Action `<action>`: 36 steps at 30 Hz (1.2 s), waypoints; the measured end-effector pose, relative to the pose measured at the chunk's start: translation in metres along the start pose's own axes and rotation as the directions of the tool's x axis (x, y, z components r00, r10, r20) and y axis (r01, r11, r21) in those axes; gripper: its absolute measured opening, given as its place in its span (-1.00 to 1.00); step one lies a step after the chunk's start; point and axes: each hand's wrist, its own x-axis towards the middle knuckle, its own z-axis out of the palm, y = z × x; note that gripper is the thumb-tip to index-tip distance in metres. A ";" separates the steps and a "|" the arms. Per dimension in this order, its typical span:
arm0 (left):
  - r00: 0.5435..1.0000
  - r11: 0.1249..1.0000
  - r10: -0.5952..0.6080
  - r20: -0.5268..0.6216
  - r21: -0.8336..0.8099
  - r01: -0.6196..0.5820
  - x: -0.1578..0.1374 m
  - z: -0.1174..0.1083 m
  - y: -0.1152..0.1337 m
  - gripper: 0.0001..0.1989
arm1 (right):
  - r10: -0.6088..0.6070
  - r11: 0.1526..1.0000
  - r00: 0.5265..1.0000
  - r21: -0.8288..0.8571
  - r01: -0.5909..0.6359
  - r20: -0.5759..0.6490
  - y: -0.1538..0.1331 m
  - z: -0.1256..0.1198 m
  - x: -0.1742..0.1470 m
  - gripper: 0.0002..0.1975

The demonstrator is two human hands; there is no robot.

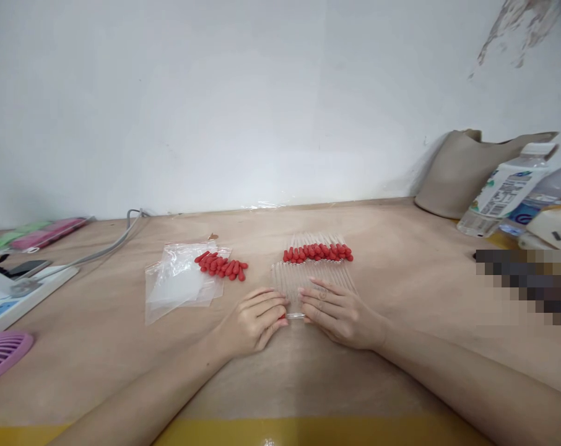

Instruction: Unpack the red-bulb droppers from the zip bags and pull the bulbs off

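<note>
Between my hands lies a short clear glass tube (pixel 296 316), crosswise. My left hand (pixel 260 319) is closed, pinching a red rubber bulb (pixel 282 318) at the tube's left end; most of the bulb is hidden by the fingers. My right hand (pixel 343 313) closes on the tube's other end, its fingers partly over a row of clear glass tubes (pixel 287 282) lying side by side. Behind that row are several glass droppers with red bulbs (pixel 317 251). A pile of loose red rubber bulbs (pixel 221 266) rests on clear plastic bags (pixel 178 282) to the left.
A white power strip (pixel 34 297) with a grey cable and a purple slatted object (pixel 6 356) are at the left. Pink and green packets (pixel 48 234) lie near the wall. At the right stand a plastic bottle (pixel 506 189) and a grey-beige container (pixel 457 176).
</note>
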 end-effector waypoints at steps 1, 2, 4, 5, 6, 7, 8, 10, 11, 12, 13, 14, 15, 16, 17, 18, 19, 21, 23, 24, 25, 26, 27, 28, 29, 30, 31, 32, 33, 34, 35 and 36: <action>1.000 1.000 0.005 -0.006 0.000 -0.005 -0.002 0.000 0.000 -0.85 | -0.008 1.000 1.000 0.000 0.008 -0.003 0.001 -0.002 -0.001 -0.83; 1.000 1.000 -0.002 -0.014 0.002 0.002 -0.004 -0.001 -0.001 -0.86 | -0.009 1.000 1.000 0.004 0.009 -0.010 0.003 -0.004 -0.003 -0.83; 0.998 0.999 -0.048 -0.041 0.016 0.049 -0.009 -0.004 -0.006 -0.87 | 0.051 0.999 0.998 0.014 -0.050 -0.037 0.010 -0.009 -0.009 -0.82; 0.994 0.996 -0.083 -0.063 0.034 0.086 -0.012 -0.006 -0.009 -0.88 | 0.116 0.993 0.992 0.016 -0.115 -0.055 0.014 -0.011 -0.011 -0.83; 0.988 0.990 -0.121 -0.093 0.061 0.127 -0.014 -0.009 -0.014 -0.89 | 0.195 0.981 0.978 0.013 -0.195 -0.073 0.018 -0.013 -0.014 -0.84; 0.979 0.981 -0.160 -0.126 0.092 0.173 -0.016 -0.013 -0.020 -0.90 | 0.273 0.962 0.958 0.002 -0.274 -0.086 0.022 -0.014 -0.016 -0.84; 0.963 0.966 -0.209 -0.169 0.119 0.231 -0.016 -0.018 -0.026 -0.91 | 0.339 0.940 0.936 -0.011 -0.341 -0.093 0.025 -0.014 -0.017 -0.84; 0.896 0.905 -0.361 -0.258 0.135 0.403 -0.016 -0.029 -0.043 -0.86 | 0.417 0.907 0.906 -0.028 -0.420 -0.078 0.027 -0.011 -0.015 -0.82; 0.843 0.855 -0.455 -0.289 0.125 0.504 -0.015 -0.035 -0.052 -0.82 | 0.438 0.898 0.897 -0.023 -0.439 -0.056 0.026 -0.010 -0.012 -0.80; 0.783 0.798 -0.527 -0.331 0.123 0.589 -0.015 -0.041 -0.062 -0.79 | 0.456 0.890 0.889 -0.007 -0.456 -0.031 0.025 -0.008 -0.008 -0.78; 0.731 0.747 -0.571 -0.374 0.133 0.651 -0.016 -0.046 -0.072 -0.75 | 0.474 0.880 0.880 0.018 -0.474 -0.007 0.022 -0.005 -0.003 -0.75; 0.696 0.703 -0.614 -0.373 0.141 0.697 -0.017 -0.052 -0.082 -0.72 | 0.492 0.869 0.871 0.048 -0.492 0.012 0.020 -0.003 0.002 -0.74; 0.647 0.650 -0.664 -0.375 0.140 0.747 -0.020 -0.056 -0.092 -0.69 | 0.510 0.856 0.860 0.083 -0.510 0.024 0.018 0.000 0.009 -0.72; 0.594 0.594 -0.719 -0.360 0.126 0.795 -0.024 -0.060 -0.100 -0.68 | 0.530 0.840 0.848 0.121 -0.529 0.026 0.016 0.003 0.015 -0.73; 0.538 0.540 -0.766 -0.353 0.100 0.836 -0.028 -0.063 -0.108 -0.67 | 0.551 0.822 0.834 0.160 -0.547 0.022 0.015 0.007 0.022 -0.75; 0.482 0.494 -0.805 -0.345 0.058 0.867 -0.032 -0.065 -0.115 -0.66 | 0.572 0.803 0.820 0.196 -0.563 0.013 0.015 0.011 0.029 -0.77; 0.436 0.459 -0.834 -0.338 0.012 0.888 -0.037 -0.065 -0.120 -0.64 | 0.592 0.785 0.806 0.224 -0.577 0.003 0.016 0.015 0.037 -0.80; 0.378 0.423 -0.859 -0.344 -0.064 0.904 -0.044 -0.064 -0.129 -0.62 | 0.616 0.764 0.787 0.248 -0.595 -0.008 0.019 0.025 0.050 -0.81; 0.362 0.420 -0.857 -0.367 -0.088 0.903 -0.049 -0.061 -0.134 -0.62 | 0.620 0.766 0.785 0.215 -0.606 0.003 0.021 0.035 0.060 -0.80; 0.361 0.420 -0.853 -0.377 -0.084 0.904 -0.051 -0.060 -0.136 -0.63 | 0.619 0.772 0.785 0.176 -0.611 0.016 0.021 0.039 0.063 -0.79; 0.365 0.422 -0.850 -0.380 -0.075 0.904 -0.052 -0.058 -0.137 -0.64 | 0.617 0.778 0.786 0.126 -0.616 0.034 0.021 0.043 0.066 -0.79; 0.369 0.422 -0.849 -0.377 -0.065 0.904 -0.052 -0.057 -0.138 -0.66 | 0.614 0.784 0.787 0.071 -0.617 0.052 0.020 0.046 0.067 -0.78; 0.374 0.421 -0.851 -0.368 -0.055 0.905 -0.053 -0.056 -0.137 -0.68 | 0.610 0.790 0.789 0.016 -0.613 0.070 0.018 0.049 0.068 -0.79; 0.378 0.420 -0.854 -0.357 -0.045 0.906 -0.053 -0.055 -0.137 -0.69 | 0.604 0.797 0.792 -0.035 -0.603 0.088 0.015 0.051 0.068 -0.79; 0.383 0.419 -0.857 -0.344 -0.034 0.907 -0.053 -0.055 -0.136 -0.71 | 0.594 0.804 0.798 -0.077 -0.589 0.104 0.013 0.052 0.067 -0.79; 0.387 0.417 -0.861 -0.330 -0.024 0.909 -0.053 -0.054 -0.135 -0.72 | 0.584 0.811 0.803 -0.112 -0.574 0.117 0.010 0.052 0.066 -0.80; 0.390 0.415 -0.865 -0.316 -0.015 0.910 -0.053 -0.054 -0.134 -0.73 | 0.576 0.816 0.807 -0.143 -0.560 0.130 0.008 0.053 0.066 -0.80; 0.394 0.415 -0.868 -0.302 -0.006 0.910 -0.054 -0.053 -0.133 -0.74 | 0.570 0.820 0.809 -0.168 -0.548 0.143 0.006 0.053 0.065 -0.81; 0.399 0.416 -0.870 -0.289 0.002 0.909 -0.055 -0.053 -0.133 -0.74 | 0.566 0.822 0.809 -0.186 -0.539 0.156 0.005 0.053 0.065 -0.82; 0.406 0.420 -0.871 -0.277 0.010 0.908 -0.055 -0.053 -0.133 -0.74 | 0.565 0.822 0.808 -0.196 -0.534 0.168 0.003 0.053 0.065 -0.82; 0.414 0.425 -0.870 -0.268 0.019 0.905 -0.056 -0.053 -0.133 -0.74 | 0.564 0.823 0.807 -0.200 -0.531 0.177 0.002 0.052 0.065 -0.83; 0.419 0.428 -0.868 -0.266 0.027 0.903 -0.056 -0.053 -0.133 -0.73 | 0.562 0.825 0.806 -0.198 -0.530 0.185 0.001 0.052 0.065 -0.83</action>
